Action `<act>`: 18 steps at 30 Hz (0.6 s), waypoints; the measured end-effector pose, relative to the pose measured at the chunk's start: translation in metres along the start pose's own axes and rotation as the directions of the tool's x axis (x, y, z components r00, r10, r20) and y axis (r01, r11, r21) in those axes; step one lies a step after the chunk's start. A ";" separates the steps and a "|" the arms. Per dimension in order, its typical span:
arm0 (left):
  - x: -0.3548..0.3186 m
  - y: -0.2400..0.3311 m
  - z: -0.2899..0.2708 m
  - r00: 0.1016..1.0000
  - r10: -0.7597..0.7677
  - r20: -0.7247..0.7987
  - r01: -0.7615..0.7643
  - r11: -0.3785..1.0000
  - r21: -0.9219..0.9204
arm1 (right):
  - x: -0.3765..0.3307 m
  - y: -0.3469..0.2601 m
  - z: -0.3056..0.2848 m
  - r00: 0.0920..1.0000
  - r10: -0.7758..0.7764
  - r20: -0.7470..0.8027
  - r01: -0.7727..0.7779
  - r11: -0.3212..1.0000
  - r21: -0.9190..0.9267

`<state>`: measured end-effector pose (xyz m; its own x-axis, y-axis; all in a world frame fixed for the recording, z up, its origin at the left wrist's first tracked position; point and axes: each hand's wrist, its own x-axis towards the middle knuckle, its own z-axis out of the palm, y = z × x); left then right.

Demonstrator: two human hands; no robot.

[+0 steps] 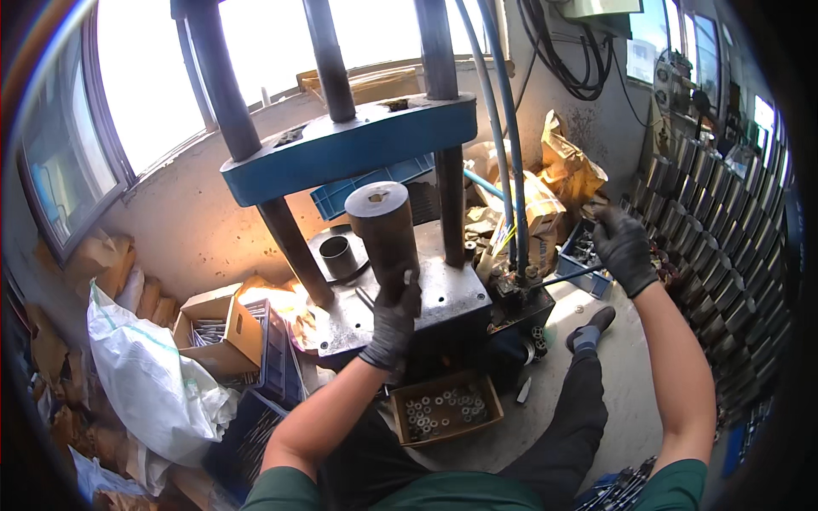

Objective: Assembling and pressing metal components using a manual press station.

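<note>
My left hand [394, 328], in a dark grey glove, is closed in front of the lower part of an upright steel cylinder [381, 220] on the press bed [443, 294]. A small pale tip shows above its fingers; what they hold, if anything, is unclear. Left of the hand, a thin metal rod or pin [365, 296] stands out. A short steel ring [337, 254] sits on a round plate behind it. My right hand [626, 254], also gloved, is raised with bent fingers beside a blue crate of small parts [586, 249]. Its fingertips are too dark to read. A black lever [573, 274] ends near this hand.
A blue crosshead [354, 140] on thick columns spans above. A cardboard box of rods [213, 330] and white sack [158, 375] lie left. A tray of metal rings [447, 410] sits below the press. Stacked metal cylinders [699, 238] line the right; hoses [498, 128] hang behind.
</note>
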<state>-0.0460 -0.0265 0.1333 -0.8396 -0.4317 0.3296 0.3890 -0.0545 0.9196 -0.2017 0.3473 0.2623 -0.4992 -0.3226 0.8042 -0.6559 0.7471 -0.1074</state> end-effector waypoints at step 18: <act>-0.166 -0.067 0.014 0.978 -0.103 0.182 0.041 0.948 0.317 | -0.205 -0.209 0.062 0.325 -0.156 0.933 -0.937 0.084 0.340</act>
<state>0.0621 0.0614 0.0196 -0.9300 -0.2531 0.2664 0.2141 0.2157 0.9527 0.0026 0.2208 0.0838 -0.5880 -0.7635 -0.2671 0.2196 0.1672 -0.9612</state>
